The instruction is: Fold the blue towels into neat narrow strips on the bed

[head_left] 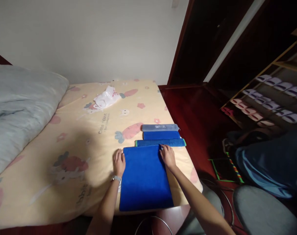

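A bright blue cloth (pixel 145 179) lies flat as a rectangle at the front edge of the bed. My left hand (pixel 119 162) rests at its upper left edge, fingers lying flat. At its upper right corner is my right hand (pixel 168 155), with fingers bent over the edge; whether they pinch the cloth is too small to tell. Just beyond lie three narrow folded cloths: a blue one with green ends (pixel 160 142), a plain blue one (pixel 161 135) and a grey-blue one with white lettering (pixel 160 127).
The bed (pixel 72 130) has a patterned sheet, a crumpled white plastic bag (pixel 106 98) and a grey quilt (pixel 23 107) at left. Right are a slipper rack (pixel 273 94), grey stools (pixel 263 209) and dark blue fabric (pixel 273 163).
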Demonstrator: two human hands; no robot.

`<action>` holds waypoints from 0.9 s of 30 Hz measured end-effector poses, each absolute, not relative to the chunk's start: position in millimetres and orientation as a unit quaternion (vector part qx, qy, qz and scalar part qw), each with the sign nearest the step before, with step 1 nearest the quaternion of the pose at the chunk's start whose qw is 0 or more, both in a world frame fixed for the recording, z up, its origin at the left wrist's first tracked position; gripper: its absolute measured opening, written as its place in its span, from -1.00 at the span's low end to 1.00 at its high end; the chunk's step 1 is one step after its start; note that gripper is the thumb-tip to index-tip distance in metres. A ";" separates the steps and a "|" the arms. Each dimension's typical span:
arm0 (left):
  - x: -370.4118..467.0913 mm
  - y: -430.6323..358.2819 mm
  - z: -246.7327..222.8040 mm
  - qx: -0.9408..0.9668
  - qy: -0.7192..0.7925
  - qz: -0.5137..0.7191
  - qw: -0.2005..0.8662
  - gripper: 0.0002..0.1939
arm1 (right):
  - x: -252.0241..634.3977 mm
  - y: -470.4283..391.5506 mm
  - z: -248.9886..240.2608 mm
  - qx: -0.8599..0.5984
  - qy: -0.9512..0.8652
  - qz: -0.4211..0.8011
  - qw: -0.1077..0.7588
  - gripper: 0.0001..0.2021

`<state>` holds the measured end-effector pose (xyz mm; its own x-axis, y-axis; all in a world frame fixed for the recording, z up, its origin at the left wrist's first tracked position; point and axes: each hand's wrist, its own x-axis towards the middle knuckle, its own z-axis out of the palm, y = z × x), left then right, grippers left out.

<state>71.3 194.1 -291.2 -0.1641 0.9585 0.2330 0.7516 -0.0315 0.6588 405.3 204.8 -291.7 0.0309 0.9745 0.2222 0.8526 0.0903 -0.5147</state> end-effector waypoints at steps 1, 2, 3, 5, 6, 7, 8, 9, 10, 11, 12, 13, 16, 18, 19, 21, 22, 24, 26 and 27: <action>73.6 170.3 -295.4 0.658 0.667 0.328 0.119 -0.57 | 401.1 182.2 -295.1 -0.651 -0.699 0.093 0.280 -0.59; 75.1 144.4 -299.6 0.700 0.645 0.294 0.089 -0.54 | 397.0 156.5 -299.1 -0.631 -0.717 0.086 0.282 -0.58; 75.4 117.8 -303.5 0.743 0.618 0.249 0.070 -0.51 | 393.4 128.6 -303.4 -0.604 -0.745 0.092 0.268 -0.56; 72.5 67.6 -309.2 0.807 0.568 0.155 0.051 -0.44 | 389.2 72.1 -311.7 -0.557 -0.797 0.092 0.215 -0.51; 69.4 45.9 -310.6 0.823 0.555 0.118 0.044 -0.41 | 389.2 46.2 -314.9 -0.536 -0.820 0.086 0.183 -0.47; 65.4 27.3 -310.9 0.832 0.547 0.090 0.036 -0.38 | 390.6 23.4 -317.0 -0.524 -0.833 0.080 0.157 -0.44; 60.7 11.9 -310.3 0.836 0.544 0.070 0.029 -0.36 | 393.4 4.5 -317.9 -0.517 -0.842 0.074 0.137 -0.41; 55.5 -0.7 -309.0 0.837 0.543 0.057 0.022 -0.35 | 397.3 -10.5 -317.7 -0.512 -0.848 0.071 0.120 -0.39; 50.0 -10.7 -307.2 0.840 0.540 0.047 0.017 -0.34 | 402.0 -21.7 -316.5 -0.509 -0.851 0.070 0.109 -0.36; 44.4 -18.7 -305.2 0.844 0.535 0.040 0.013 -0.33 | 406.8 -29.6 -314.8 -0.505 -0.854 0.070 0.100 -0.34; 39.1 -25.0 -303.3 0.848 0.529 0.036 0.011 -0.32 | 411.5 -34.9 -313.2 -0.500 -0.858 0.072 0.094 -0.31; 34.3 -29.9 -301.6 0.854 0.520 0.033 0.008 -0.31 | 415.5 -38.2 -311.9 -0.496 -0.861 0.073 0.091 -0.28; 24.8 -38.1 -298.8 0.870 0.493 0.032 -0.005 -0.32 | 422.6 -41.4 -314.1 -0.488 -0.866 0.061 0.091 -0.22; 22.9 -39.1 -299.1 0.878 0.478 0.034 -0.007 -0.34 | 424.2 -40.1 -320.2 -0.478 -0.871 0.054 0.098 -0.17; 22.8 -38.9 -299.8 0.881 0.472 0.038 -0.003 -0.33 | 424.9 -38.9 -323.7 -0.471 -0.874 0.057 0.104 -0.16; 22.9 -37.9 -301.9 0.883 0.467 0.053 0.011 -0.35 | 426.9 -35.6 -329.4 -0.454 -0.879 0.080 0.122 -0.18; 22.6 -37.5 -303.1 0.881 0.469 0.066 0.019 -0.38 | 428.4 -33.9 -331.0 -0.449 -0.878 0.098 0.135 -0.21; 21.3 -37.8 -305.7 0.870 0.481 0.102 0.033 -0.45 | 431.8 -30.6 -331.1 -0.456 -0.864 0.140 0.160 -0.31; 19.6 -38.9 -307.9 0.851 0.503 0.148 0.046 -0.54 | 434.8 -27.9 -328.0 -0.477 -0.840 0.185 0.180 -0.41; 18.8 -39.5 -308.8 0.839 0.514 0.170 0.051 -0.57 | 435.9 -26.7 -325.8 -0.487 -0.827 0.207 0.187 -0.46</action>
